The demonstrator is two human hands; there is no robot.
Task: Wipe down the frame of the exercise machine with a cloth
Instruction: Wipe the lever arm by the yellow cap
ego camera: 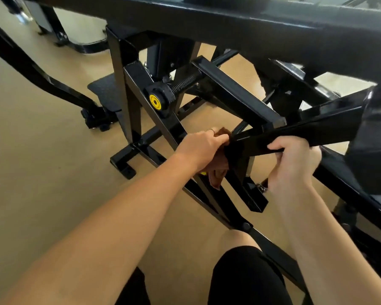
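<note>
Left hand [201, 148] bunches a soft brown cloth [218, 168] against the glossy black square-tube frame [235, 93] | right hand [295, 164] curls round a flat black bar [306, 137] | threaded rod, yellow-capped knob [155, 101] | smooth tan floor [42, 172]

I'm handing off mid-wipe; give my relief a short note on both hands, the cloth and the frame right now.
Left hand: grips the brown cloth against the end of the angled black bar, near its joint; part of the cloth hangs below.
Right hand: fingers curled round the same bar, steadying it.
Done: cannot tell which parts are already wiped; the black frame shows no clear marks.
Left: wipe along this bar, then the yellow-capped knob strut and floor rails.
</note>
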